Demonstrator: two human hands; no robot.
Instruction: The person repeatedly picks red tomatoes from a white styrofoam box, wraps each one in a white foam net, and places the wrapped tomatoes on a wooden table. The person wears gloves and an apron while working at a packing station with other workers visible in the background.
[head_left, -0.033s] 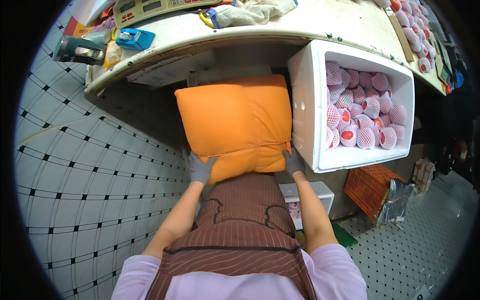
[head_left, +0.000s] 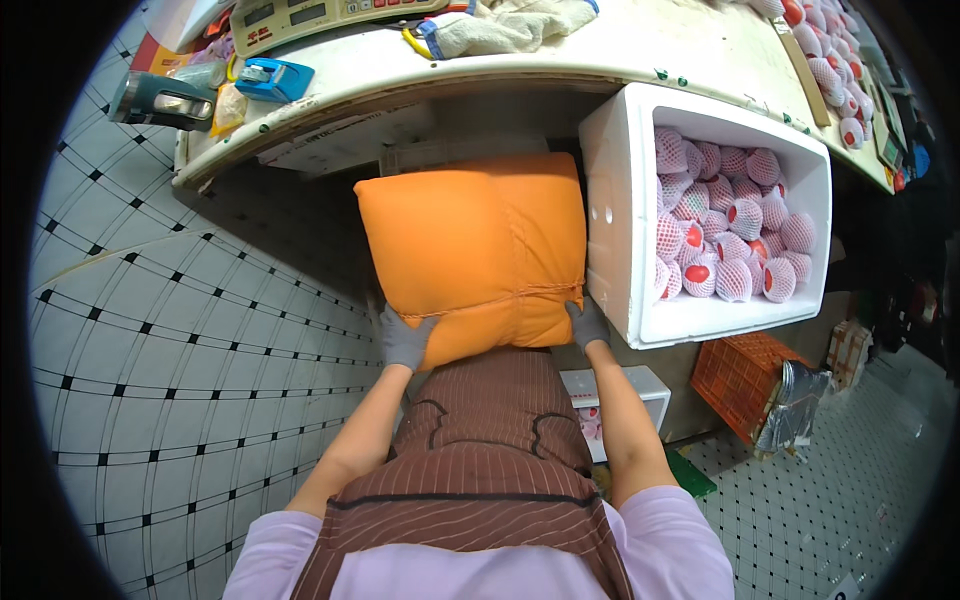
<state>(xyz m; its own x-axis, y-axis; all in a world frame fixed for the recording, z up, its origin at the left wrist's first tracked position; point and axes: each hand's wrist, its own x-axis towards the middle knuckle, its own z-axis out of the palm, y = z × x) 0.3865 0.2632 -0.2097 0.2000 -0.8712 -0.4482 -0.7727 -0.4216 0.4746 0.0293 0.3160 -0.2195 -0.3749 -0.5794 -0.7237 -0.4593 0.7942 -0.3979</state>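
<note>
Orange cushion [head_left: 478, 240] between gloved hands [head_left: 406, 342] [head_left: 590, 325] (touching both).

Long white worktop [head_left: 640, 40] above a pale grey, black-dotted tiled floor [head_left: 190, 350]

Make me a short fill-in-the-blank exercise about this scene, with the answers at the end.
1. The left hand and right hand wear ____ gloves.
2. Between them is a cushion-like bundle coloured ____.
3. The large foam box full of netted fruit stands to the bundle's ____, as the wearer sees it.
4. The wearer's striped apron is ____.

Missing words: grey; orange; right; brown.
</note>
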